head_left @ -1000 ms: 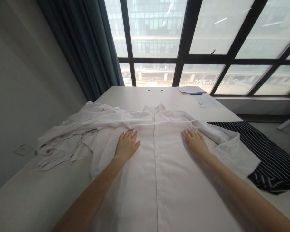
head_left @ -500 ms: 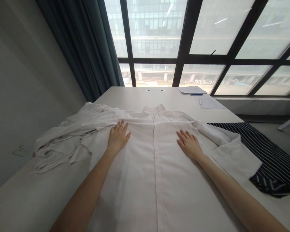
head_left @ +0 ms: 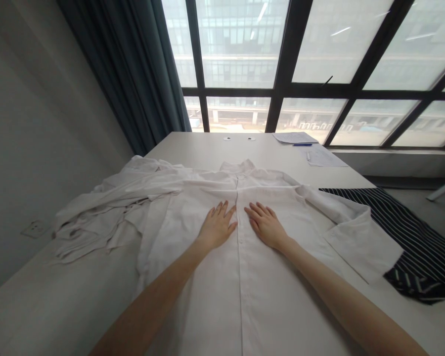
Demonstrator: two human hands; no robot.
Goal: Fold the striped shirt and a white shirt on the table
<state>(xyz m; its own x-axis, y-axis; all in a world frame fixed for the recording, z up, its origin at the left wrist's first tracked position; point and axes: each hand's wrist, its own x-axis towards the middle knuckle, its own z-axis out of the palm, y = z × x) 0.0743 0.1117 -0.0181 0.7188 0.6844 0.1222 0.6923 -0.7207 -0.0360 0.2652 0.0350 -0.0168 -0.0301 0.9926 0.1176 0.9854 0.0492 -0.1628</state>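
A white button-up shirt [head_left: 241, 277] lies spread front-up on the white table [head_left: 52, 306], collar toward the window. My left hand [head_left: 218, 225] rests flat and open on the chest, just left of the button line. My right hand [head_left: 265, 224] lies flat and open just right of that line, fingers slightly apart. The two hands are close together, almost touching. Neither hand holds anything. The shirt's right sleeve [head_left: 352, 237] is spread out toward the right.
A heap of crumpled white cloth [head_left: 107, 207] lies left of the shirt. A dark striped garment [head_left: 411, 237] hangs over the table's right side. Papers [head_left: 319, 155] and a blue pen [head_left: 302, 144] lie at the far right near the window. A dark curtain [head_left: 133, 74] hangs at the left.
Both hands have slid inward over the shirt, from the outer chest near the sleeves to the button line in the middle.
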